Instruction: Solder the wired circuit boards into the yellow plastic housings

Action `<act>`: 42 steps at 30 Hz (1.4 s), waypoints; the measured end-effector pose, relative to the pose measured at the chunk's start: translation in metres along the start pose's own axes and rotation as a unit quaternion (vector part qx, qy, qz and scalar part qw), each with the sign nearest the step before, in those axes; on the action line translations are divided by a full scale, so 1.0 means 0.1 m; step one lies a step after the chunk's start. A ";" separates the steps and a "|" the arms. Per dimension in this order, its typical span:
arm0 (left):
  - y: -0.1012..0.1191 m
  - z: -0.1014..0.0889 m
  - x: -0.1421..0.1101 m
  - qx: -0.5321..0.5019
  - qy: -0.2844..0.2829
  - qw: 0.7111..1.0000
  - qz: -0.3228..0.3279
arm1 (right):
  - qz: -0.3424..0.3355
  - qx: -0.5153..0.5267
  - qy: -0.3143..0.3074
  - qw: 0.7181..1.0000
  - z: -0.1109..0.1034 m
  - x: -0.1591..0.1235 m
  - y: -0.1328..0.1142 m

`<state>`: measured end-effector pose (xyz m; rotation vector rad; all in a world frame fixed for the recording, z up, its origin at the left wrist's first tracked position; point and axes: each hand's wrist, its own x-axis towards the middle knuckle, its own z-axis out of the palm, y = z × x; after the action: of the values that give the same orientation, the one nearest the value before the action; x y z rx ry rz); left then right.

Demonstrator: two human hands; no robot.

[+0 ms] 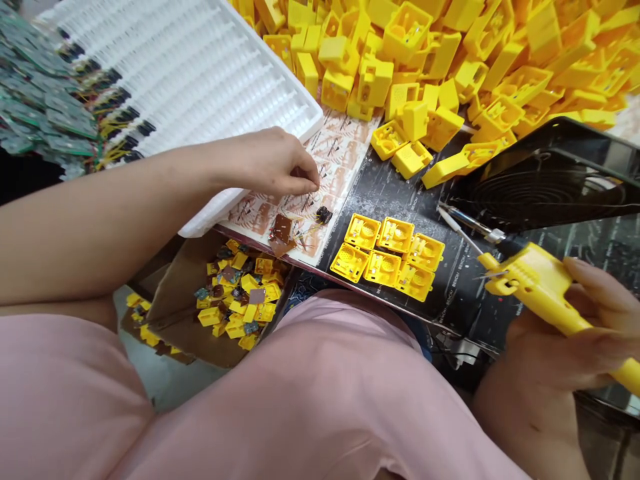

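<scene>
The workbench spreads a glossy black mat [360, 190] beside a patterned sheet [345, 143]. With the view read as a clock face, a white tray [200, 100] sits at 11 o'clock, green boards [45, 87] at 10, a heap of yellow cases [425, 53] at 1, a black fan-like unit [545, 193] near 3, and a cardboard box [173, 293] near 8.

The hands are well apart. The right hand [575, 333] is wrapped around a yellow soldering gun [540, 280], whose long axis runs from its tip at 10 o'clock to its handle at 4. The left hand [277, 163] hangs over the sheet, thumb and forefinger pinched; I cannot tell if anything is between them. A small black part [324, 215] lies just beside its fingertips, at 6 o'clock from them.

Between the hands, on the mat, lie 6 open yellow housings [384, 268] in 2 rows of 3, at 4 o'clock from the left fingertips. The gun's tip stands near them at their 1 to 2 o'clock, apart and closer than either hand; of the 2 hands, the left is nearer.
</scene>
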<state>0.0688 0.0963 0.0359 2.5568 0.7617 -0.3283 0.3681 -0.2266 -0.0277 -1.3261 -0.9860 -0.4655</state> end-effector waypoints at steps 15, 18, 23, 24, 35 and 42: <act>0.32 0.12 0.02 -0.195 -0.040 0.978 -0.067 | 0.177 0.059 -0.022 0.982 0.11 -0.04 -0.12; 0.48 0.19 0.07 -0.145 -0.026 0.989 -0.020 | 0.144 0.068 -0.118 0.980 0.05 -0.03 -0.19; 0.58 0.33 0.09 -0.044 -0.003 0.996 0.075 | 0.025 0.083 -0.233 0.969 -0.06 0.01 -0.19; 0.60 0.35 0.09 -0.020 0.002 0.996 0.085 | 0.016 0.085 -0.247 0.965 -0.06 0.02 -0.20; 0.76 0.35 0.03 0.088 0.002 0.989 0.115 | -0.061 0.083 -0.391 0.915 0.01 0.16 -0.39; 0.81 0.35 0.05 0.081 0.005 0.992 0.096 | -0.094 0.107 -0.405 0.903 0.14 0.18 -0.49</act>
<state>0.1154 0.0213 0.0318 2.7593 0.5045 -0.3261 0.3352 -0.2208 0.0144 -1.2334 -1.8098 0.0903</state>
